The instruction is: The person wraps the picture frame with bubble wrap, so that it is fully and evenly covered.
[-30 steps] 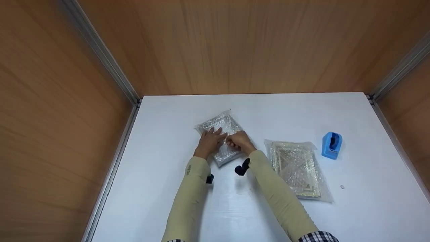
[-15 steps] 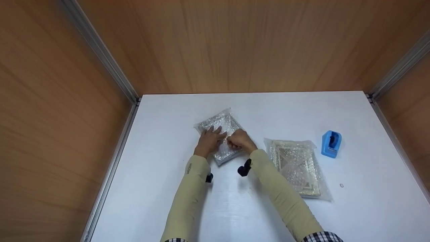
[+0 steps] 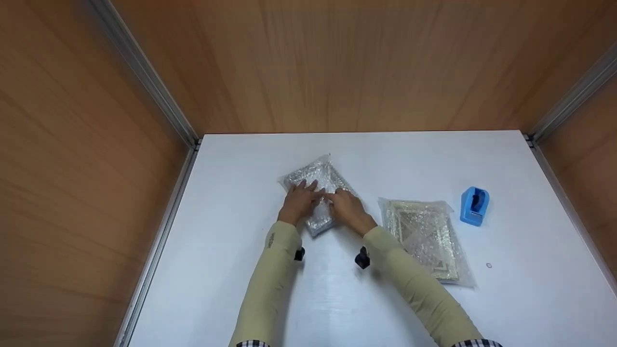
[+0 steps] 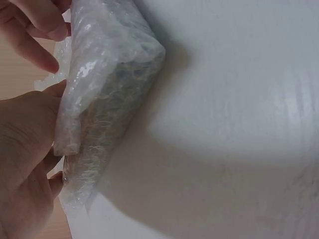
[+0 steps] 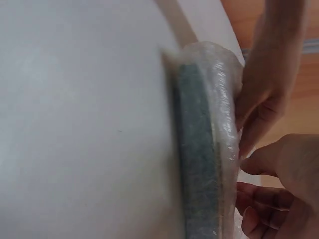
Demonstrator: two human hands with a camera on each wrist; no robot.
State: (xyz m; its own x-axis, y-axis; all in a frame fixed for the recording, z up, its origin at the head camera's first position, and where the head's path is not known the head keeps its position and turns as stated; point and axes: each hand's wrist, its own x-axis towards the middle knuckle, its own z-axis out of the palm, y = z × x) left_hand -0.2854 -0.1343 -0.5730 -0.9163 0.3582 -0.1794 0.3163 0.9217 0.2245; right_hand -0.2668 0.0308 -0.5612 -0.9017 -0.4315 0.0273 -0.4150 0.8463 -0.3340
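A flat package in clear bubble wrap (image 3: 319, 172) lies at an angle on the white table. My left hand (image 3: 299, 201) rests on top of it with the fingers spread. Close beside it, my right hand (image 3: 348, 208) touches the package's middle, and the fingertips of both hands nearly meet. In the left wrist view, folded bubble wrap (image 4: 117, 55) covers the package's edge. The right wrist view shows a dark greenish side (image 5: 197, 129) through the wrap, with my right thumb and fingers against the upper face. Whatever lies under the right fingertips is hidden.
To the right lies a second bubble-wrapped package (image 3: 426, 241), with a gold-coloured frame showing through. A blue tape dispenser (image 3: 475, 206) stands beyond it. A small clear scrap (image 3: 489, 265) is on the table (image 3: 231, 193). Wooden panels (image 3: 328, 67) enclose the back and sides.
My right hand has uncurled from a fist-like shape, and its wrist and forearm have shifted right and towards me. The left hand and the package have stayed in place.
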